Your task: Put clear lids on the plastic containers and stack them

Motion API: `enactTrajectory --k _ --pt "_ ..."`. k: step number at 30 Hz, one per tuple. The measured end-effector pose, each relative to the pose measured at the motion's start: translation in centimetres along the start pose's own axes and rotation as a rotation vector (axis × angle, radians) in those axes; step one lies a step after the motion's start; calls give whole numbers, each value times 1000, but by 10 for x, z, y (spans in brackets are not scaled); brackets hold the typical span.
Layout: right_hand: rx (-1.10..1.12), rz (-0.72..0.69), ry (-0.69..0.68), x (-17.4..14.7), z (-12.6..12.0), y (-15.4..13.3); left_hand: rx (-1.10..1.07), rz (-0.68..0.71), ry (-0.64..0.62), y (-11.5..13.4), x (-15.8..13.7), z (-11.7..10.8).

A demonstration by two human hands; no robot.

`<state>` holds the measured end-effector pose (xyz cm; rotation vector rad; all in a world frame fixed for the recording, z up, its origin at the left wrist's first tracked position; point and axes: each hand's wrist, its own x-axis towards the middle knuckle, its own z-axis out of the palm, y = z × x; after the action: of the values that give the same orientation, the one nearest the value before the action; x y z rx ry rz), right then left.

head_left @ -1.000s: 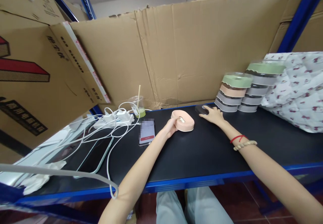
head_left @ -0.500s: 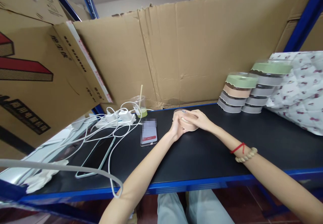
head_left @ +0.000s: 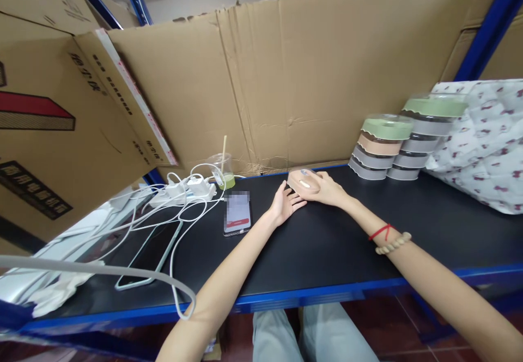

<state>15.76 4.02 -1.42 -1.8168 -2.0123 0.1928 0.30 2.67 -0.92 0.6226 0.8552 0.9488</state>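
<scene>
My right hand (head_left: 330,190) grips a peach-coloured round container (head_left: 304,183) from its right side, tilted so that a face with a short whitish strip shows. My left hand (head_left: 284,205) lies just left of and below it, palm up with fingers spread, holding nothing. Its fingertips come close to the container's lower edge; whether they touch it I cannot tell. Two stacks of similar containers with wavy-edged bands stand to the right: a nearer stack (head_left: 378,152) in green, peach and grey, and a farther stack (head_left: 427,133) in green and grey.
A phone (head_left: 237,212) with its screen lit lies left of my hands. Behind it are a cup with a straw (head_left: 226,179) and a power strip (head_left: 188,190) with tangled white cables. A tablet (head_left: 153,253) lies front left. Cardboard (head_left: 261,90) walls the back; a patterned bag (head_left: 486,144) stands right.
My left hand has let go of the container and opened, palm up, moving slightly down and left. My right hand now holds the container alone, turned to show its face. The view has shifted slightly.
</scene>
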Motion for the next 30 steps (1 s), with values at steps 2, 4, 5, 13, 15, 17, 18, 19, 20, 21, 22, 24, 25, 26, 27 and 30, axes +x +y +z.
enactTrajectory --k 2,4,5,13,15,17,18,19,20,21,22,24,25,26,27,30 --pt "-61 74 96 4 0 11 17 -10 14 1 -1 1" --pt "-125 115 201 9 -1 25 43 -3 14 1 -2 2" --pt "-153 123 257 11 -2 32 55 1 8 1 -3 2" --pt "-243 202 464 18 -12 58 95 6 -27 1 -4 1" --pt "-239 207 459 17 -13 56 93 8 -23 1 -4 1" --pt "-241 196 423 16 -14 53 88 19 -16 0 -5 2" --pt "-240 191 398 16 -15 50 88 31 -11 0 -6 3" --pt "-232 188 370 15 -15 48 96 52 -1 -1 -6 4" --pt "-219 181 344 15 -15 45 118 85 14 -2 -6 4" --pt "-198 165 327 14 -15 42 158 128 38 -3 -6 5" --pt "-173 135 318 14 -13 38 220 178 73 -4 -5 5" --pt "-119 53 317 13 -9 29 408 303 158 -7 -2 4" --pt "-93 9 314 12 -6 24 521 367 196 -8 0 3" --pt "-71 -34 300 10 -2 18 634 425 225 -10 1 2" --pt "-54 -72 273 8 1 12 742 470 236 -11 3 0" --pt "-18 -132 158 2 7 -5 973 518 197 -14 5 -5"
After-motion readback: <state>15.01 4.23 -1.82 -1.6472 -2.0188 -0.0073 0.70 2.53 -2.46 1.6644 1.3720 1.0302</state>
